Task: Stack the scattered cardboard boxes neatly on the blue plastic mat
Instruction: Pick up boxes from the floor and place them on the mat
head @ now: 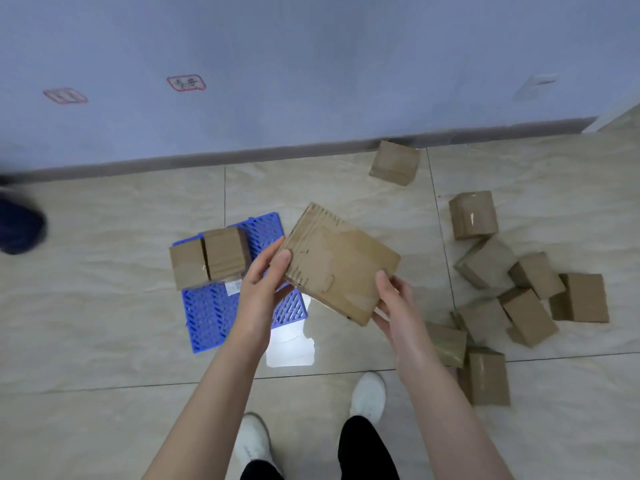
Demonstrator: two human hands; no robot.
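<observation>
Both my hands hold one flat cardboard box [341, 263] in the air over the right edge of the blue plastic mat [207, 313]. My left hand [261, 282] grips its left corner, thumb on top. At the box's near right corner, my right hand [393, 299] grips with the thumb on top. Two small boxes [209, 259] stand side by side on the far left part of the mat. Several more boxes [519, 299] lie scattered on the floor to the right, and one [394, 162] rests near the wall.
A wall with a dark baseboard [277, 154] runs along the far side. My two white shoes [369, 396] stand on the tiled floor below the hands. A dark blue object [20, 230] shows at the left edge.
</observation>
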